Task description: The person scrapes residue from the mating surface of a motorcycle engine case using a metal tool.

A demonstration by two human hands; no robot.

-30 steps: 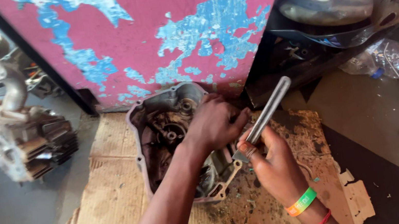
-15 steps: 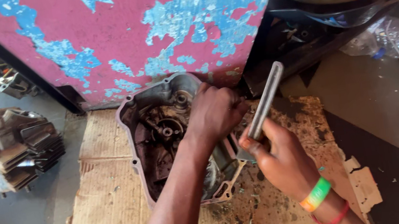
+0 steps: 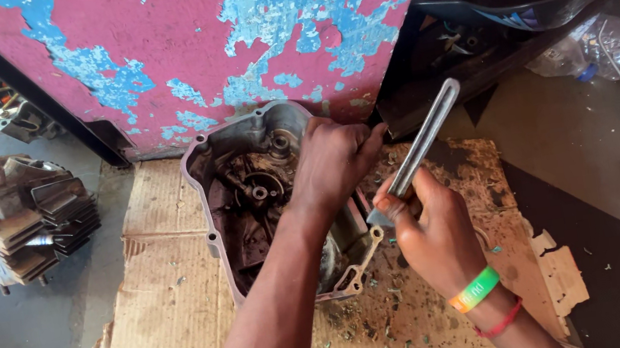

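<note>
The engine cover [image 3: 266, 204] lies open side up on the cardboard [image 3: 174, 298], its far edge close to the peeling pink and blue panel [image 3: 226, 40]. It looks like cast metal: stiff, fairly heavy, and probably greasy inside, so the bare outer rim with its bolt lugs seems the safest place to grip. Your left hand [image 3: 333, 163] is curled over the cover's right rim, fingers closed around the edge and steadying it. Your right hand [image 3: 432, 234] is wrapped tight around the lower end of a flat metal bar [image 3: 423, 142], which slants up and away to the right; its lower tip sits just beside the cover's near right corner. Green flakes and grit [image 3: 397, 331] litter the cardboard around that corner. An engine block [image 3: 2, 225] with cooling fins stands well apart on the left.
</note>
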